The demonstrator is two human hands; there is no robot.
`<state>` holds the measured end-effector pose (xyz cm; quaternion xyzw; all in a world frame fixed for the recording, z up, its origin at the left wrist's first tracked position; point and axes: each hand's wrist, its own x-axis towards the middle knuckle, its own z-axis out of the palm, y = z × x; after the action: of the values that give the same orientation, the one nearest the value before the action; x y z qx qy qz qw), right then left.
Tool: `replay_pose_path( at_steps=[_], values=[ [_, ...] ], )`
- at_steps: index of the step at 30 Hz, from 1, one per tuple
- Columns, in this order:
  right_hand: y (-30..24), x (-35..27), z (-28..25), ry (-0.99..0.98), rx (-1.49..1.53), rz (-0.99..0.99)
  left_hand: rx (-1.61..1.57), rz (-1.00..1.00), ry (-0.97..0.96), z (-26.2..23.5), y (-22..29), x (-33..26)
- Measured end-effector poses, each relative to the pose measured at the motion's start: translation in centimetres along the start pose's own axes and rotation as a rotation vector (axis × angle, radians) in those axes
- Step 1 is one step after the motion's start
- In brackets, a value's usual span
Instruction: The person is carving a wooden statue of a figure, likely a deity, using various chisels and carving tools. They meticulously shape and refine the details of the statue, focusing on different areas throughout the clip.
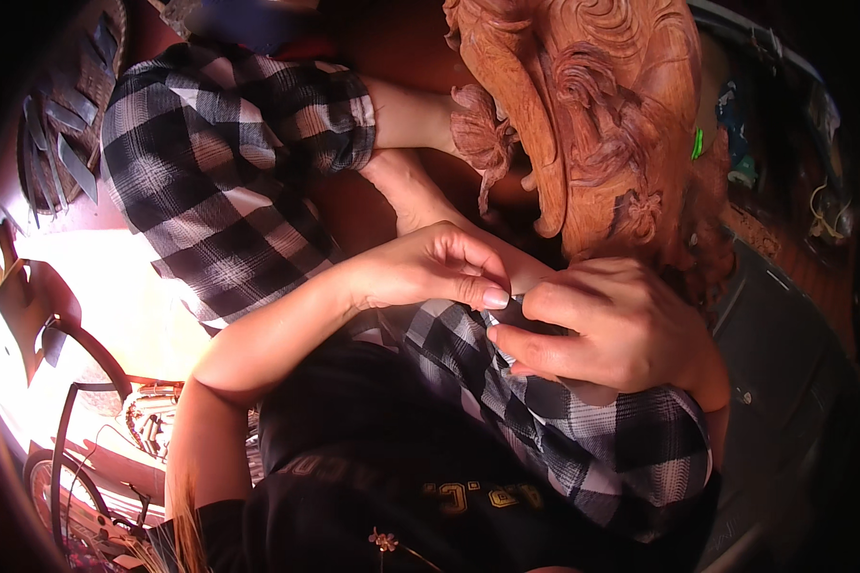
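In front of my body, both hands meet over my checked trouser leg. The fingers of my left hand are bent into a pinch, thumb against index finger, at the edge of the trouser cuff. My right hand comes from the right with its fingers closed around the same cuff. Part of the cloth is hidden between the fingertips. Just beyond my right hand stands a large reddish-brown wood carving with curled, swirling relief; neither hand visibly touches it.
At the far left a woven basket holds several flat metal blades. A chair and a bicycle wheel are in bright light at lower left. A dark grey flat surface lies right of my leg. My crossed shins pass before the carving.
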<state>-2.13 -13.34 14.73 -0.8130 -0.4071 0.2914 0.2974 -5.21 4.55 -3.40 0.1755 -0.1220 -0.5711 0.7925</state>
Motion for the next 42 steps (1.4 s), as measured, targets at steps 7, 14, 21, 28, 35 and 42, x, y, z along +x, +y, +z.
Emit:
replay_pose_path(
  at_steps=[7, 14, 21, 28, 35, 42],
  values=[
    [-0.4, -0.2, 0.5, 0.150, -0.091, 0.020, -0.091, 0.206, 0.087, 0.4, 0.3, 0.3],
    [-0.3, -0.5, 0.1, 0.053, 0.028, 0.095, 0.101, 0.229, 0.065, -1.2, -0.5, -0.1],
    [0.3, -1.3, 0.2, 0.019, 0.018, 0.078, 0.209, 0.213, 0.106, -1.0, 0.1, 0.0],
    [0.7, -1.4, -0.1, -0.062, 0.049, 0.029, 0.285, 0.270, 0.110, -1.1, -0.1, 0.1],
    [0.7, -1.5, 0.1, -0.019, 0.053, 0.075, 0.335, 0.317, 0.128, -1.4, 0.0, 0.2],
    [0.8, -1.6, 0.2, -0.024, 0.033, 0.109, 0.447, 0.395, 0.175, -1.2, 0.5, 0.6]
  ],
)
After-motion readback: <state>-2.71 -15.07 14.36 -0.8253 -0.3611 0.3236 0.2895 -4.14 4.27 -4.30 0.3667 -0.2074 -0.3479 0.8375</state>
